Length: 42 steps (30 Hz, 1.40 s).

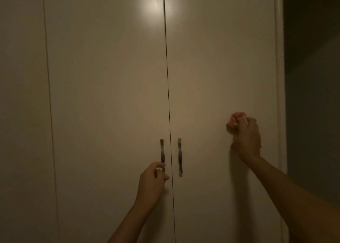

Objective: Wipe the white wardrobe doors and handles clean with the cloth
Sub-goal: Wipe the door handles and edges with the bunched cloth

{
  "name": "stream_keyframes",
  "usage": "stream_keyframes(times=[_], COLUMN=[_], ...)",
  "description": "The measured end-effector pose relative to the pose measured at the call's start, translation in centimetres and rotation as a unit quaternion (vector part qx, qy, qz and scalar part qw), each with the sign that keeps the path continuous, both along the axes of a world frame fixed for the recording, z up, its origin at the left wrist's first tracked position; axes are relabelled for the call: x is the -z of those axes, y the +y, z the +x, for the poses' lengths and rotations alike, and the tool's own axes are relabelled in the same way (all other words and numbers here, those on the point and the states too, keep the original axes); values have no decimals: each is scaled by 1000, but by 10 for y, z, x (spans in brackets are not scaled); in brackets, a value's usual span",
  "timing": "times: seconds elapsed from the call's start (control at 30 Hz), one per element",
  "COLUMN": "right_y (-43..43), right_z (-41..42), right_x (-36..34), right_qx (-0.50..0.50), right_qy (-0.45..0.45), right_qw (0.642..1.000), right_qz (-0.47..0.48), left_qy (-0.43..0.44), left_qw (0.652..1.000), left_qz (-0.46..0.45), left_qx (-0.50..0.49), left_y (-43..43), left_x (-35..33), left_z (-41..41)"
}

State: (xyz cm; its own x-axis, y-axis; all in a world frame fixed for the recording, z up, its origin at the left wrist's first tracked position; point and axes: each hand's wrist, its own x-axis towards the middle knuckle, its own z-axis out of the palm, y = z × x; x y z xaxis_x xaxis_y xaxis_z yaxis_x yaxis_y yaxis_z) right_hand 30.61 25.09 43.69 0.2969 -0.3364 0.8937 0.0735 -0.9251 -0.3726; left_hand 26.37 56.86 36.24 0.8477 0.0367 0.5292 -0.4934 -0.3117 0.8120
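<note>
Both forearms are reaching toward the closed wardrobe. Left hand (152,176) is gripping the left handle (162,154), fingers closed around it. Right hand (246,137) is pressing a bunched pink cloth (234,122), fingers clenched, against the right door (220,68). Progress appears partial; the right handle (180,157) and left door (106,77) likely are awaiting wiping.

Wardrobe doors (110,95): smooth white panel, semi-gloss, w/ a soft round light glare (152,5) at 12 o'clock. Both handles (180,157), approx 6 o'clock: shiny polished metal, paler matt end caps. Cloth (234,122) at 3 o'clock: soft pinkish fabric, bunched, matt.
</note>
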Motion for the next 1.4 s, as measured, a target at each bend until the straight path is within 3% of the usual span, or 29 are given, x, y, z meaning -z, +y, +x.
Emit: stream_keyframes(times=[0.2,0.37,0.5,0.67,0.7,0.77,0.87,1.03,1.13,1.2,1.4], right_y=[46,86,102,104,103,103,107,147,176,194,220], right_z=[18,13,5,-10,-14,-22,-30,-23,-20,-24,-16], right_x=[56,101,135,149,147,134,100,30,-14,-36,-53], right_qx=[-33,-82,-96,-165,-192,-231,-213,-237,-170,-175,-244], right_qy=[-1,91,185,290,269,194,98,34,14,9,78], right_qw=[998,986,946,864,865,913,954,959,969,968,964], right_qz=[-62,-117,-249,-377,-376,-274,-186,-152,-179,-181,-65], left_qy=[6,3,5,11,15,17,11,1,-4,-4,0], left_qw=[1000,1000,1000,1000,1000,1000,1000,1000,1000,1000,999], left_qz=[1,11,13,4,2,-3,-14,-14,-8,-12,-15], left_qx=[-1,3,-1,1,2,0,-2,-11,-18,-23,-39], left_y=[-4,-9,-10,-10,-9,-7,0,15,25,31,51], left_x=[7,14,16,12,10,8,2,-4,-7,-8,-9], left_z=[8,6,3,-5,-7,-9,-13,-17,-18,-19,-19])
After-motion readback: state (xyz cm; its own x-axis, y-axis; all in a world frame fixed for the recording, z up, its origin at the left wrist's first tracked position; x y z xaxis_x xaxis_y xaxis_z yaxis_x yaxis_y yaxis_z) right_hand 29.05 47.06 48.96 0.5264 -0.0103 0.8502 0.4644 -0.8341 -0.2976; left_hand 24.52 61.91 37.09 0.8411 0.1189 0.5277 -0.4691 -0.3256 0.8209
